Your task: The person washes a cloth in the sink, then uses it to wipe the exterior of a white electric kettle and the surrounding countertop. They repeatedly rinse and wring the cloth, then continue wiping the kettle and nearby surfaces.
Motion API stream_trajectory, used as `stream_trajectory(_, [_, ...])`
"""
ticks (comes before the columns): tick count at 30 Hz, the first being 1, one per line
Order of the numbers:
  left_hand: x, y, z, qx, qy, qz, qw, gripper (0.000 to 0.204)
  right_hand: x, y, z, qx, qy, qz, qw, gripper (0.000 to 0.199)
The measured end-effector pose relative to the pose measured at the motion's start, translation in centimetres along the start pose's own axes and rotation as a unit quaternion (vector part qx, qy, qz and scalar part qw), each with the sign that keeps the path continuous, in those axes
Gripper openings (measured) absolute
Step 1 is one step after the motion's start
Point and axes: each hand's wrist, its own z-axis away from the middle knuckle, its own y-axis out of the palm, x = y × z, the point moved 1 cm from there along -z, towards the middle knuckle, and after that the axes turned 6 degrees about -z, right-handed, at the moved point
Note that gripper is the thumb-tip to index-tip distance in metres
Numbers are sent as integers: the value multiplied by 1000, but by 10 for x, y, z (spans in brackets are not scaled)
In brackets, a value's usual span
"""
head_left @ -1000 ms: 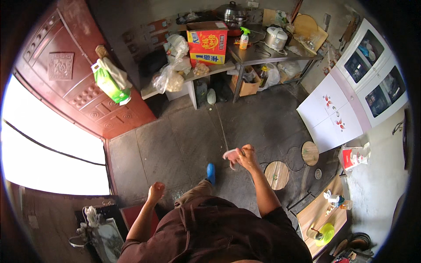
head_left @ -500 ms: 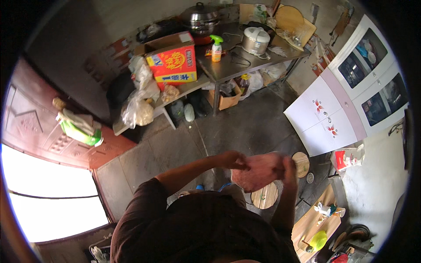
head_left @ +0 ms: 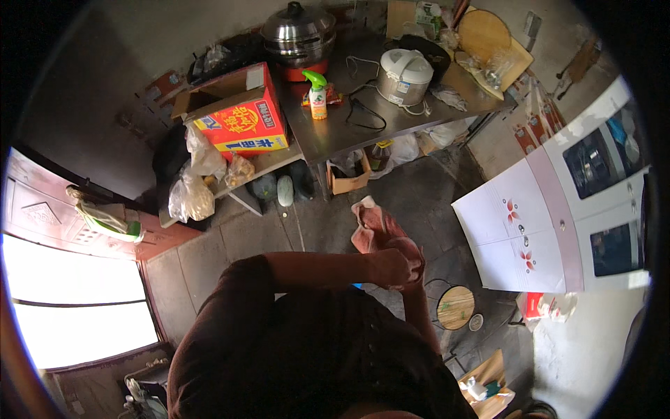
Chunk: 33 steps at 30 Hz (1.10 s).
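A pinkish-red cloth (head_left: 377,225) with a pale edge hangs bunched in front of my body. My left hand (head_left: 389,267) is closed round its gathered lower part. Pressed close beside it, my right hand (head_left: 416,268) also grips the cloth; its fingers are partly hidden by the left hand and the folds. The loose end sticks out past both hands, toward the metal table.
Ahead stands a metal table (head_left: 328,136) with a green-topped spray bottle (head_left: 317,98), a rice cooker (head_left: 405,78) and a steamer pot (head_left: 296,42). A red carton (head_left: 241,129) sits at left. A white cabinet (head_left: 516,234) and a round wooden stool (head_left: 456,307) are at right.
The cloth, spread between my separated hands before, is now bunched. My hands have come together, the right one moving left. The view has turned, and I stand nearer the table.
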Motion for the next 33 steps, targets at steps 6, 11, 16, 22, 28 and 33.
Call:
stream_trajectory(6, [68,-63,-24,-124,61,156,978,27,77,17,-99,28,26,-10,999,76])
stream_trajectory(11, [176,-92,-46,-94,22,65,993,21,161,-42,-169,-118,-2,-30,993,78])
stream_trajectory(16, [290,-85,-27,-239,-239,219,915,15,230,28,-219,19,36,-75,996,63])
stream_trajectory(22, [405,-120,-40,-325,-390,296,809,14,317,158,-339,241,-94,154,954,57])
stream_trajectory(28, [523,-135,-54,-467,-467,51,749,21,383,210,-516,68,-229,488,839,62])
stream_trajectory(33, [609,-141,-85,-475,-582,-11,660,37,421,175,-636,30,-337,888,312,63])
